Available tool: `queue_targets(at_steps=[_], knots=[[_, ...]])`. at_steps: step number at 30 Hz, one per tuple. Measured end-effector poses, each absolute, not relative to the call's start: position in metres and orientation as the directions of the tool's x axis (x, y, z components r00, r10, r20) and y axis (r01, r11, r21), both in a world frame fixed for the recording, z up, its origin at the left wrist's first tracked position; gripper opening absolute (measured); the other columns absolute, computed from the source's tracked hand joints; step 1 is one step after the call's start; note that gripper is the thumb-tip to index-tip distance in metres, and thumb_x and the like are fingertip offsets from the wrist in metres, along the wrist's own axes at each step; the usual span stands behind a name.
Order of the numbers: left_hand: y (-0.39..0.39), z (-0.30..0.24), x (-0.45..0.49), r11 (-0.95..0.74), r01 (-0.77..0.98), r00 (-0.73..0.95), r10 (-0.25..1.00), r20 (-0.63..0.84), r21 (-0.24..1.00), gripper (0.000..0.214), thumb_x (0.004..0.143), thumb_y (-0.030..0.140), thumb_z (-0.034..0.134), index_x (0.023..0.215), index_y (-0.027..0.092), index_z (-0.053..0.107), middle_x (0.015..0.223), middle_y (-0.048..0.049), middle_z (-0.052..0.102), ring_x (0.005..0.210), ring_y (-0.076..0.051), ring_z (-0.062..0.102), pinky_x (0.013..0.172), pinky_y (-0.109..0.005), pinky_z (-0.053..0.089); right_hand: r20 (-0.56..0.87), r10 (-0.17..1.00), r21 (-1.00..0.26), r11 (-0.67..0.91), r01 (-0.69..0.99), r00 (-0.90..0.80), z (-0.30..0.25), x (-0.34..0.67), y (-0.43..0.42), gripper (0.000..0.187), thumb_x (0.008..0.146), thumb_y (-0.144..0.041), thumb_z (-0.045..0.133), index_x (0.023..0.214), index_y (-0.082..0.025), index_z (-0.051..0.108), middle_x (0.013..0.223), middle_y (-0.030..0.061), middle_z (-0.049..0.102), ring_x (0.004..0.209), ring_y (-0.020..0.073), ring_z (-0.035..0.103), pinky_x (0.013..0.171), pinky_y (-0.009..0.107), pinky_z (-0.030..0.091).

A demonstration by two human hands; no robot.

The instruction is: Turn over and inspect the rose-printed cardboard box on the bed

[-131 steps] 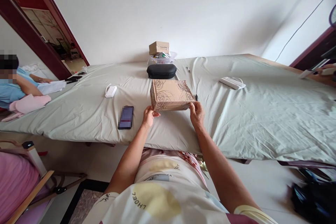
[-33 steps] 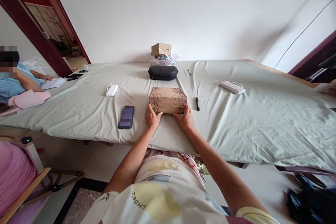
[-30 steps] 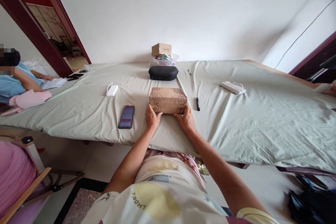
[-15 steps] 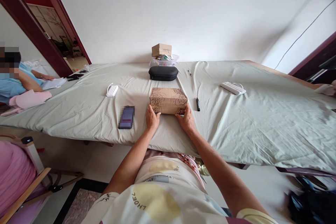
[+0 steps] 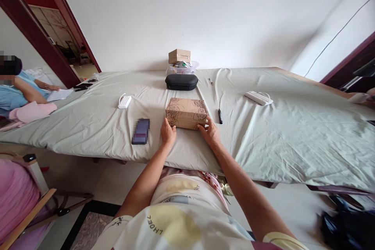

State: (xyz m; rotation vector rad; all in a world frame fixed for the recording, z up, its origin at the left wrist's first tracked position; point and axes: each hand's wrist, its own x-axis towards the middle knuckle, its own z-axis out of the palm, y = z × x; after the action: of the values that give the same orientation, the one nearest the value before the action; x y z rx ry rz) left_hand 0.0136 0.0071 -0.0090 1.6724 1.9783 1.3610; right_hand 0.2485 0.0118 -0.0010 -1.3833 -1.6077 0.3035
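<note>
To your left, a phone (image 5: 141, 131) lies flat on the cloth-covered counter (image 5: 281, 136), apart from your left hand (image 5: 168, 134). That hand's fingers bend round the near left corner of the cardboard box (image 5: 186, 113), thumb toward the front, closed against the card with no gap to speak of. The box is straight ahead, between your two hands; whether its base sits fully down can't be told. It should handle as light and fairly stiff (anything inside is hidden), dry enough not to slip, though a hard squeeze could dent the walls; the lower corners look like the firmest hold. Your right hand (image 5: 211, 133) has the near right corner, fingers slightly spread along that end, thumb against the front. Farther right, clear of the box, lies a black pen (image 5: 220, 116).
</note>
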Motion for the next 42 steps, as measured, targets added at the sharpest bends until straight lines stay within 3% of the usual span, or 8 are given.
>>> queue_targets(at_steps=[8,14,20,25,29,34,38,42], knots=[[0.006,-0.007,0.011,-0.111,0.684,-0.322,0.841,0.434,0.721,0.051,0.094,0.015,0.062,0.143,0.010,0.051,0.140,-0.0241,0.064,0.139,-0.033,0.059,0.120,-0.048,0.044,0.468,0.868,-0.704,0.252,0.664,0.166,0.004,0.253,0.012,0.067,0.086,-0.055,0.067,0.146,-0.025,0.059,0.111,0.0100,0.080,0.070,0.0254,0.073,0.076,0.046,0.062],[0.009,-0.011,0.011,-0.086,0.671,-0.349,0.840,0.416,0.736,0.055,0.095,0.016,0.059,0.147,0.006,0.049,0.144,-0.0273,0.062,0.143,-0.035,0.056,0.122,-0.049,0.042,0.573,0.808,-0.661,0.356,0.660,0.138,0.009,0.249,0.007,0.068,0.087,-0.064,0.066,0.139,-0.022,0.061,0.108,0.0106,0.077,0.064,0.0193,0.068,0.074,0.041,0.060],[0.012,-0.016,0.013,-0.109,0.672,-0.340,0.833,0.437,0.732,0.076,0.091,0.013,0.056,0.161,0.000,0.029,0.160,-0.0324,0.045,0.154,-0.037,0.044,0.127,-0.052,0.037,0.637,0.770,-0.610,0.481,0.630,0.029,0.016,0.245,-0.006,0.057,0.095,-0.076,0.050,0.095,-0.021,0.066,0.065,0.0015,0.065,0.057,0.0162,0.057,0.060,0.029,0.048],[0.012,-0.019,0.014,-0.127,0.677,-0.329,0.829,0.452,0.725,0.085,0.087,0.013,0.058,0.163,0.000,0.024,0.165,-0.0339,0.036,0.159,-0.039,0.035,0.129,-0.054,0.033,0.675,0.735,-0.552,0.560,0.617,-0.064,0.018,0.243,-0.011,0.053,0.098,-0.071,0.050,0.084,-0.022,0.064,0.066,0.0023,0.066,0.053,0.0142,0.054,0.058,0.028,0.045],[0.009,-0.019,0.016,-0.216,0.707,-0.251,0.814,0.524,0.673,0.075,0.091,0.021,0.058,0.161,0.007,0.033,0.165,-0.0304,0.039,0.157,-0.039,0.037,0.126,-0.059,0.036,0.742,0.639,-0.417,0.677,0.607,-0.203,0.018,0.233,-0.014,0.041,0.106,-0.053,0.048,0.099,-0.020,0.071,0.073,0.0037,0.070,0.056,0.0139,0.058,0.062,0.028,0.049],[0.001,-0.009,0.017,-0.426,0.730,-0.120,0.690,0.714,0.534,0.064,0.104,0.042,0.047,0.160,0.013,0.038,0.166,-0.0266,0.038,0.157,-0.036,0.038,0.125,-0.056,0.037,0.793,0.496,-0.219,0.773,0.596,-0.352,0.020,0.222,-0.017,0.028,0.108,-0.034,0.048,0.117,-0.020,0.070,0.087,0.0059,0.074,0.067,0.0152,0.066,0.067,0.028,0.055],[-0.005,0.000,0.022,-0.572,0.743,0.094,0.605,0.791,0.349,0.068,0.102,0.058,0.050,0.158,0.020,0.045,0.175,-0.0208,0.021,0.163,-0.039,0.021,0.128,-0.059,0.031,0.866,0.441,-0.159,0.690,0.706,-0.236,0.025,0.224,-0.018,0.032,0.106,-0.030,0.050,0.133,-0.021,0.065,0.115,0.0136,0.074,0.104,0.0245,0.071,0.091,0.040,0.059],[-0.005,-0.001,0.027,-0.655,0.709,0.229,0.563,0.794,0.261,0.059,0.102,0.055,0.053,0.153,0.024,0.053,0.176,-0.0160,0.021,0.165,-0.037,0.014,0.130,-0.059,0.027,0.863,0.382,-0.015,0.674,0.738,-0.332,0.028,0.220,-0.022,0.046,0.104,-0.033,0.054,0.149,-0.021,0.057,0.138,0.0159,0.067,0.132,0.0301,0.059,0.109,0.047,0.050]])
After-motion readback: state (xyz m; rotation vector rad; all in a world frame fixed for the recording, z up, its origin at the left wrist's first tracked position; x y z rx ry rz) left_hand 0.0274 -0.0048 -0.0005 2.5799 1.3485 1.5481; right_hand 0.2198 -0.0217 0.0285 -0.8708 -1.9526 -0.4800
